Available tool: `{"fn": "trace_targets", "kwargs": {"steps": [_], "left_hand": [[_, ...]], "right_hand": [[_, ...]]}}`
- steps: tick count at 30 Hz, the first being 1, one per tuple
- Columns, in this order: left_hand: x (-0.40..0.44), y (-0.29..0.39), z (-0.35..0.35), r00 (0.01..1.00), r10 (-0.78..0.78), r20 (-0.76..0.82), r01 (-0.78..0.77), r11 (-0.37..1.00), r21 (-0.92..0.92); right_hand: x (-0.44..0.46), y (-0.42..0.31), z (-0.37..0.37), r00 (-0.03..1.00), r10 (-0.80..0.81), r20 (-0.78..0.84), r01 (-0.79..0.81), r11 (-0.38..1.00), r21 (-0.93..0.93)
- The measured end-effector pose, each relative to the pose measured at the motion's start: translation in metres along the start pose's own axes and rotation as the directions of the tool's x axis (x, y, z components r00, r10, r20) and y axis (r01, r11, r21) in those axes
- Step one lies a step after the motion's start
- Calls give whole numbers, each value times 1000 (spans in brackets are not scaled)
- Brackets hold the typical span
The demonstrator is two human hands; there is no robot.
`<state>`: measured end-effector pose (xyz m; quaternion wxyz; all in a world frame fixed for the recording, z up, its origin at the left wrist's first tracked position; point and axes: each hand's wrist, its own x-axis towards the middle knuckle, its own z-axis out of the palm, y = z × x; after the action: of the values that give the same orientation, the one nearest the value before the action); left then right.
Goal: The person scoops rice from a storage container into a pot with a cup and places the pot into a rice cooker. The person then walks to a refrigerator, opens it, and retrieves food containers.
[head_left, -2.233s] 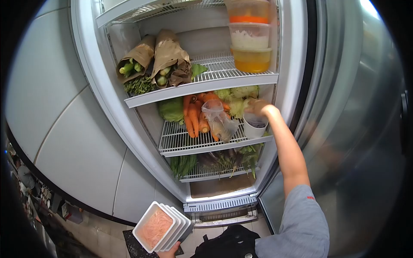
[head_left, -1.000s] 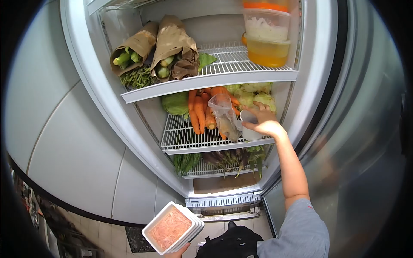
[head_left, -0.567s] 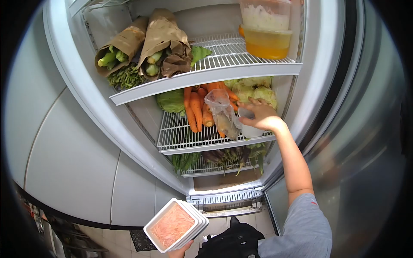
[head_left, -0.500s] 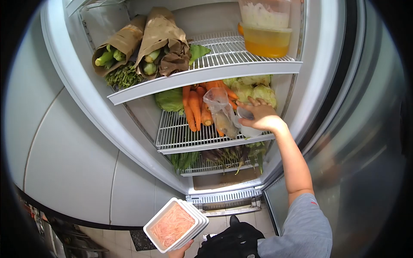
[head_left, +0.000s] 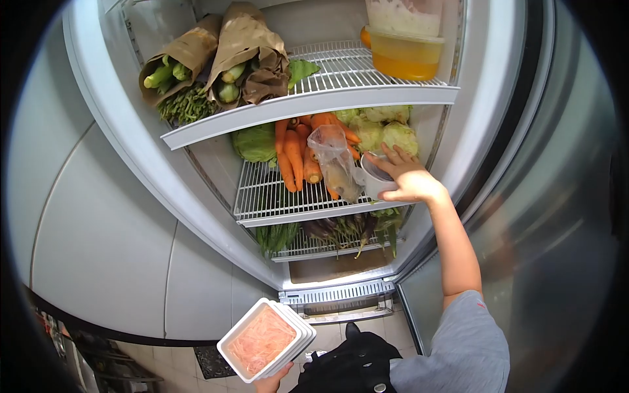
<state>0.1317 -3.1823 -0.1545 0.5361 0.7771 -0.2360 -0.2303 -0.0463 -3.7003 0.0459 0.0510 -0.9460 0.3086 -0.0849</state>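
My right hand (head_left: 407, 175) reaches over a white round tub (head_left: 375, 182) on the middle fridge shelf, its fingers spread at the rim. Dark contents show inside the tub. Left of it lies a clear plastic bag (head_left: 335, 164) with something brownish in it, in front of carrots (head_left: 293, 154). Pale green leafy heads (head_left: 386, 128) sit behind the tub. Low in the view, my left hand (head_left: 275, 378) grips a stack of white trays (head_left: 296, 350) from below; the top one holds pale pink shreds (head_left: 261, 337).
On the upper shelf (head_left: 314, 108) are brown paper wraps (head_left: 246, 49) of green vegetables and stacked clear containers (head_left: 406, 52). A cabbage (head_left: 255, 143) sits at the middle shelf's left. Below are long green vegetables (head_left: 278, 237) and eggplants (head_left: 347, 228). The open glass door (head_left: 524, 229) stands at right.
The tub has shifted left on its shelf, closer to the plastic bag. My right hand's fingers have spread out over its rim. The tray stack has moved slightly right.
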Motion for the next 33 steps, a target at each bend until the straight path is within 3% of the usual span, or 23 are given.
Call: {"fn": "trace_targets", "kwargs": {"steps": [2,6,8,10,13,18,20,23,24,27,29,31,33], "left_hand": [[0,1,-1,1000,10,5,-10,1000,2],[1,16,2,999,49,-10,-49,999,5],[1,19,4,997,66,-34,-66,998,-1],[2,14,4,981,194,-24,-193,981,32],[4,4,4,967,255,10,-254,960,121],[-1,-5,5,998,36,54,-38,998,42],[-2,-10,5,998,-19,65,17,999,32],[-6,-18,2,995,-61,74,58,997,44],[-6,-20,3,998,-28,56,26,999,32],[-8,-18,8,998,70,3,-70,998,-2],[-12,-9,10,1000,-30,-8,29,990,-141],[-12,-8,8,999,-37,-15,35,994,-101],[-11,-5,7,999,-43,-17,42,997,-59]], "right_hand": [[-3,-7,0,996,12,-88,-16,998,-52],[12,-2,10,987,111,-115,-118,992,-54],[21,3,8,995,63,-76,-63,998,-2],[24,1,5,995,91,-51,-91,996,-13],[31,1,4,989,146,-39,-146,989,-1],[41,-14,7,965,258,-54,-258,966,3],[44,-21,13,947,313,-73,-320,939,-126],[43,-27,5,941,337,20,-331,931,-153],[42,-27,-1,942,334,19,-327,933,-151],[34,-22,-30,934,227,275,-201,972,-121],[31,-8,-34,936,168,308,-161,986,-47],[25,-2,-37,935,85,343,-136,983,126],[20,3,-26,964,69,258,-91,993,77]]}}
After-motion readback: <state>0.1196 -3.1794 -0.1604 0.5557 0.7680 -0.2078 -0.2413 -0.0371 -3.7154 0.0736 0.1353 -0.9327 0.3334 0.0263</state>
